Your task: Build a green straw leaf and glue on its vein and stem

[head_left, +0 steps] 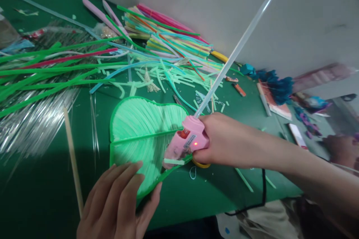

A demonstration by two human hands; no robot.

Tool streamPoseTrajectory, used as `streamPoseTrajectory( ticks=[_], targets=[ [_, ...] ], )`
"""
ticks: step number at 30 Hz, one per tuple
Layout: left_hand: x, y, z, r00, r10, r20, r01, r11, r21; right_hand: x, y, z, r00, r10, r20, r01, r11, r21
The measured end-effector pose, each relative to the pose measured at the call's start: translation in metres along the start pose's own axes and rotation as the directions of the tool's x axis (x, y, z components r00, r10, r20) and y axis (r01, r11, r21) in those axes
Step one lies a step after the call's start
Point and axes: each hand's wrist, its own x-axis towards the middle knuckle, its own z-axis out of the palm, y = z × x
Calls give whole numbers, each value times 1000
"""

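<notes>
I see a pale mint-green leaf-shaped piece of ribbed strips [140,127] edged in brighter green, lying on a dark green table top [42,186]. The small plastic glue gun [186,143] is pink with a red glowing light and a translucent whitish glue stick [235,54]. The heap of thin plastic strips [157,41] mixes green, pink, yellow, blue and orange.

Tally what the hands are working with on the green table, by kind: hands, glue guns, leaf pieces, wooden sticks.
Hands: 2, left hand and right hand
Pink glue gun: 1
Green leaf piece: 1
Wooden stick: 1
Total: 5
</notes>
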Motion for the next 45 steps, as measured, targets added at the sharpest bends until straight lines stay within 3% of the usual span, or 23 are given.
streamPoseTrajectory(
  ticks=[17, 23, 45],
  targets=[
    [-2, -3, 0, 1000, -6, -11, 6, 1000, 3, -5, 11, 3, 999, 30, -39, -28, 998, 60],
    [0, -9, 0, 997, 77, -14, -77, 997, -2, -7, 15, 3, 998, 25, -64, -22, 999, 37],
    [-2, 3, 3, 996, -76, -43, 77, 997, 21, -11, 25, 4, 995, 79, -63, -80, 997, -7]
  ],
)
